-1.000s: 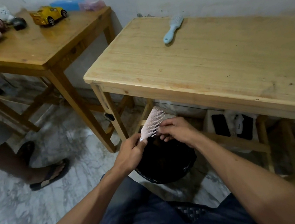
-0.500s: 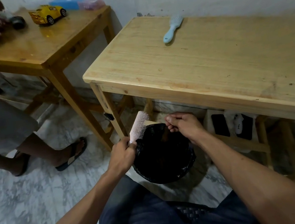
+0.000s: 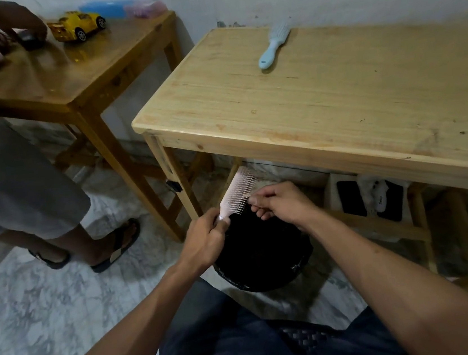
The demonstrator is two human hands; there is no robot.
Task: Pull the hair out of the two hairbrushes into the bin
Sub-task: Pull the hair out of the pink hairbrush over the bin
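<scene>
Head view is looking down on a pale wooden worktop (image 3: 335,100) filling the right side, with a darker wooden worktop (image 3: 47,79) standing to its left by the wall. A black bin (image 3: 264,262) is sitting on the marble floor (image 3: 38,319), just in front of the pale worktop's near edge and between the person's forearms. Another person's legs (image 3: 15,186) in sandals are standing beside the darker worktop. The left hand (image 3: 205,242) is closing around the handle of a pink hairbrush (image 3: 236,196), holding it tilted above the bin's far rim with the bristles facing right. The right hand (image 3: 281,202) is pinching at those bristles with thumb and fingertips drawn together; whether any hair is caught between them is too small to tell. A blue hairbrush (image 3: 272,45) is lying on the pale worktop near the wall, well apart from both hands. A yellow toy car (image 3: 78,25) is resting on the darker worktop.
</scene>
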